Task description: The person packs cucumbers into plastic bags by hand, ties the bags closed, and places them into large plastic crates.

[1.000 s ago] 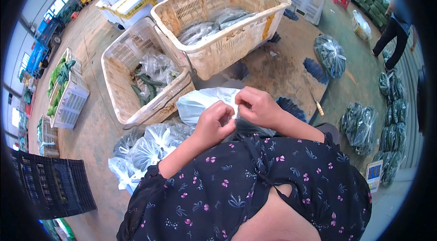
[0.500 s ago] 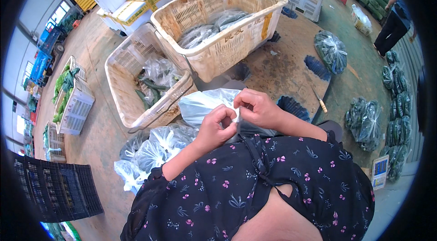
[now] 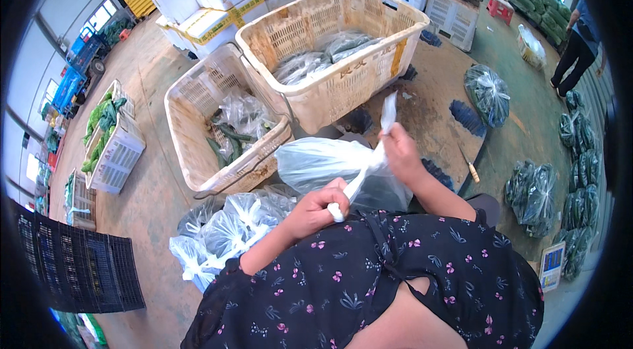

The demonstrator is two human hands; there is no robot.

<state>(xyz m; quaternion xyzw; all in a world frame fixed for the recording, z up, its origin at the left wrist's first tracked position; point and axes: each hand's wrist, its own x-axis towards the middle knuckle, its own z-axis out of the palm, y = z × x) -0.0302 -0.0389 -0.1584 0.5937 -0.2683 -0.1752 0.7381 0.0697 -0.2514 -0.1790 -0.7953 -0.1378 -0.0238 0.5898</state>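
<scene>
A clear plastic bag (image 3: 316, 164) rests across my lap, its top twisted into two tails that cross in a knot. One tail is gripped by my left hand (image 3: 320, 206), close to my body, with its end poking out of the fist. My right hand (image 3: 402, 151) pinches the other tail, which sticks up above the fingers. Both hands are closed and spread apart, with the tails stretched between them. What the bag holds is hard to make out. Several tied plastic bags (image 3: 241, 223) lie beside my left forearm.
A large cream crate (image 3: 359, 85) holding bagged produce stands ahead, against a second crate (image 3: 181, 115) with loose cucumbers and plastic. A knife (image 3: 472, 167) lies to the right, near filled bags (image 3: 533, 194). A black crate (image 3: 82, 260) is at left. A person (image 3: 577, 52) stands far right.
My hands have moved from close together to apart, drawing the bag's tails out to either side. The right hand went up and right, the left slightly down. The whole view has shifted slightly.
</scene>
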